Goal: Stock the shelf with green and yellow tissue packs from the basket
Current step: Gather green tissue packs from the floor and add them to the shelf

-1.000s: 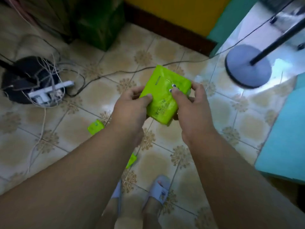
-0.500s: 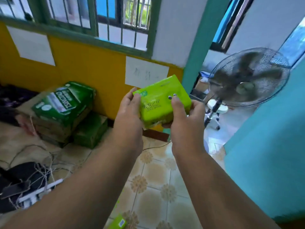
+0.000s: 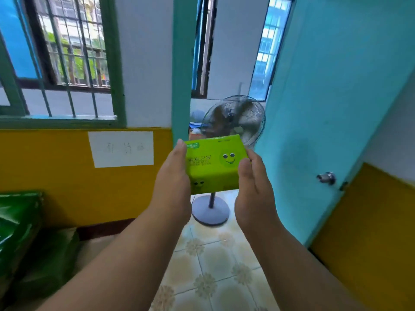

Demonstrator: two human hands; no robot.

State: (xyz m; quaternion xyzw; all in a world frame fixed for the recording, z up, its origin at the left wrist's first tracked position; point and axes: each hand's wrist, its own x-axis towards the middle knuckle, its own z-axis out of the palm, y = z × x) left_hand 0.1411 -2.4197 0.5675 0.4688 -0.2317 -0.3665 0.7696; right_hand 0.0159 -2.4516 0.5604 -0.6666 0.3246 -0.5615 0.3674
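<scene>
You hold a bright green rectangular tissue pack (image 3: 215,163), wrapped in glossy plastic and printed with a smiling face, up in front of you at the middle of the view. Your left hand (image 3: 173,187) presses flat against its left end, fingers pointing up and away. Your right hand (image 3: 253,187) cups its right end, the thumb lying against the near right corner. The pack sits between the two palms, clamped from both sides, its broad printed face tilted toward you and its long edge running left to right.

Beyond the pack, farther off, stands a dark wire-caged pedestal fan (image 3: 233,122) on a round grey base, on the patterned tile floor (image 3: 208,265). To the right is an open turquoise door (image 3: 325,108) with a metal knob. On the far left wall, a white paper sheet (image 3: 121,149) is stuck on the yellow band below a barred window (image 3: 67,52). Dark green wrapped bundles (image 3: 20,221) sit at the near left.
</scene>
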